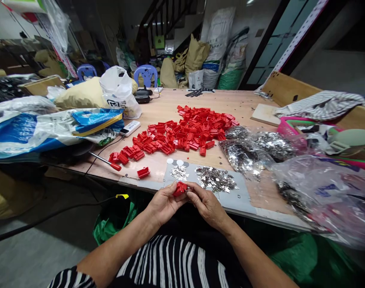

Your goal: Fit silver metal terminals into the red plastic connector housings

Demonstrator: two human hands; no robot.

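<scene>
Just off the table's front edge, my left hand (pixel 164 203) is closed around a small red plastic housing (pixel 180 189). My right hand (pixel 206 203) meets it from the right, thumb and fingers pinched at the housing's side on what looks like a small metal piece, mostly hidden by the fingertips. Beyond the hands, a pile of small shiny metal pieces (pixel 216 179) and a smaller pile of silvery pieces (pixel 179 173) lie on a grey mat (pixel 240 192). One loose red housing (pixel 143 172) sits to the left. A large heap of red housings (pixel 197 128) spreads behind.
A red-handled tool (pixel 114 166) lies at left near a white device (pixel 130 128) with a cable. Plastic bags of metal parts (pixel 245 154) and a pink basket (pixel 290 128) stand at right. Large sacks (pixel 44 124) cover the left side. A green bag (pixel 113 224) hangs below the table.
</scene>
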